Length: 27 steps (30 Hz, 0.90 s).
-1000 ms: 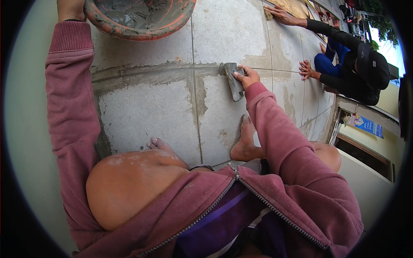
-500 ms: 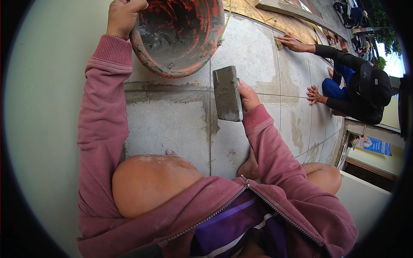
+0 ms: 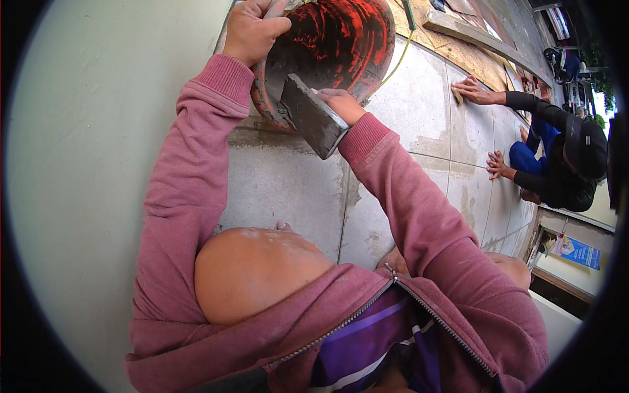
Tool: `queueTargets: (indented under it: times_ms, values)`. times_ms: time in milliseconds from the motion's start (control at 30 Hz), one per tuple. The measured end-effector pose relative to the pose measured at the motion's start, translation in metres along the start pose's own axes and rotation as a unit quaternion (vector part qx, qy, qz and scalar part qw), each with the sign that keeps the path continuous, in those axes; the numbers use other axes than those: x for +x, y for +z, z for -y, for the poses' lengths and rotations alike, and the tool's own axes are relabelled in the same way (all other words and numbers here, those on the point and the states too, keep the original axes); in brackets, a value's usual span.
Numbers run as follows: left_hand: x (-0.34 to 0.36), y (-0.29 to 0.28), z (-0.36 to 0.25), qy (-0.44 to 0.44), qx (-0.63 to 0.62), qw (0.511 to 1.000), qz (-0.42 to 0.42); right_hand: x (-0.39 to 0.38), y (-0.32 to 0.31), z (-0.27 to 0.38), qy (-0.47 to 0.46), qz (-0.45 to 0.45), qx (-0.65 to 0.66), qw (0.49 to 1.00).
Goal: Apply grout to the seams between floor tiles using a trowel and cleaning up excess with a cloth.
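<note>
Left hand at 11 o'clock, fingers clamped on rim of tilted, mortar-smeared bucket at 12 o'clock, right hand gripping flat grey-coated trowel before bucket's 6 o'clock rim, fingers partly hidden, tiled floor beneath, co-worker at 3 o'clock.

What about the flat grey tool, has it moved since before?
Yes: the flat grey tool moved left, across the tile joint, toward the bucket.

"What's being worn?"
"A dusty-pink jacket, its ribbed cuffs towards the upper centre."
"And lower centre?"
"A metal zipper, parted over a purple shirt with paler stripes."
</note>
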<state>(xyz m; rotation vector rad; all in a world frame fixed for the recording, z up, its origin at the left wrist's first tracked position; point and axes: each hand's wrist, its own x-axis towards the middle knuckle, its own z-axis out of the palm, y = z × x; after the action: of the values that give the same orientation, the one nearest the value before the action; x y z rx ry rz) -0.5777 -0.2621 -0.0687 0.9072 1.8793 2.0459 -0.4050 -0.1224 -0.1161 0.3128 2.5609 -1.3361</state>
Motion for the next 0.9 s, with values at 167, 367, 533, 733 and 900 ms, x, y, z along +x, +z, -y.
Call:
queueTargets:
  times_ms: [167,367,533,733,900]
  values:
    - [0.002,-0.002,0.011,-0.023,-0.062,0.996,-0.052,-0.058,-0.055,-0.008,0.082,0.079,0.402,0.909]
    - [0.013,0.000,0.006,-0.061,-0.049,0.993,-0.085,-0.152,-0.209,-0.030,0.293,0.021,0.443,0.847]
    - [0.030,0.004,0.001,-0.087,-0.005,0.994,-0.063,-0.234,-0.194,-0.080,0.278,-0.059,0.399,0.872]
    - [0.054,-0.002,0.007,-0.178,0.056,0.982,-0.006,-0.233,-0.107,-0.186,0.139,-0.107,0.033,0.984]
    - [0.030,0.032,-0.008,-0.134,0.062,0.989,-0.001,-0.185,-0.079,-0.182,0.064,-0.090,-0.175,0.978]
